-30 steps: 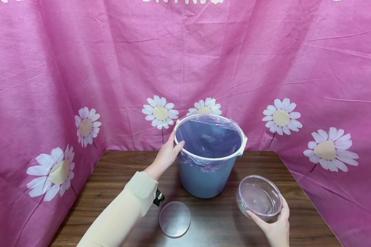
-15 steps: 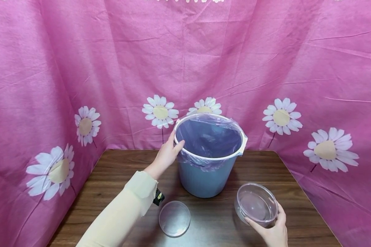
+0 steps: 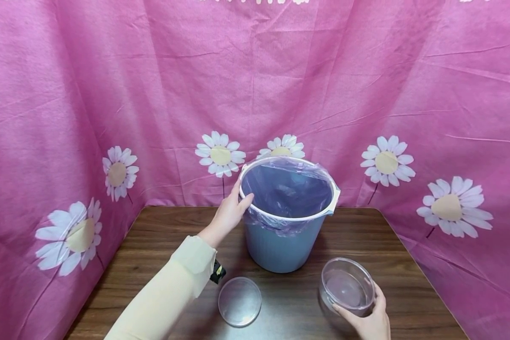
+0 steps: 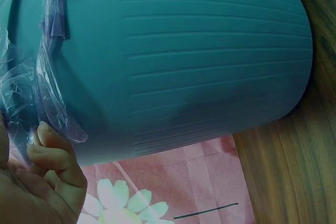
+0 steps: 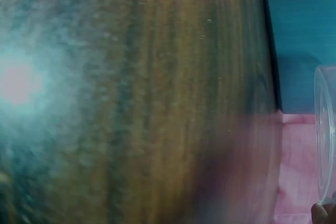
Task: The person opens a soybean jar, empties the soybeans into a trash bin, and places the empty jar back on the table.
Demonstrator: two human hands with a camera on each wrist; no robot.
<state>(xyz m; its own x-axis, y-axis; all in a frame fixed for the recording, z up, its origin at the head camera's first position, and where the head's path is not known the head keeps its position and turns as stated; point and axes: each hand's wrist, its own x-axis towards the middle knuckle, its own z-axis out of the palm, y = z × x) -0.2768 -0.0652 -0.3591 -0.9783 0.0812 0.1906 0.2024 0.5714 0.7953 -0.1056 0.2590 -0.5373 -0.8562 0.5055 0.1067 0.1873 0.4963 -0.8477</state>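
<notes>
A blue-grey trash bin (image 3: 282, 250) with a white rim stands upright on the table, lined with a thin purple-tinted plastic bag (image 3: 276, 227) folded over its rim. My left hand (image 3: 230, 211) grips the left side of the rim, thumb on the inside edge; in the left wrist view its fingers curl beside the gathered bag (image 4: 55, 98). To the bin's front right, my right hand (image 3: 369, 317) holds a clear round plastic container (image 3: 347, 288) by its side, mouth up and slightly tilted, low over the table. Only the container's edge (image 5: 324, 140) and a fingertip show in the right wrist view.
A clear round lid (image 3: 240, 302) lies flat on the brown wooden table (image 3: 161, 245), in front of the bin and near the left sleeve (image 3: 170, 293). Pink cloth (image 3: 255, 85) printed with white daisies encloses the table at the back and both sides.
My right hand has moved down and a little left with the container, bringing it closer to the tabletop. The left hand, bin and lid stay where they were.
</notes>
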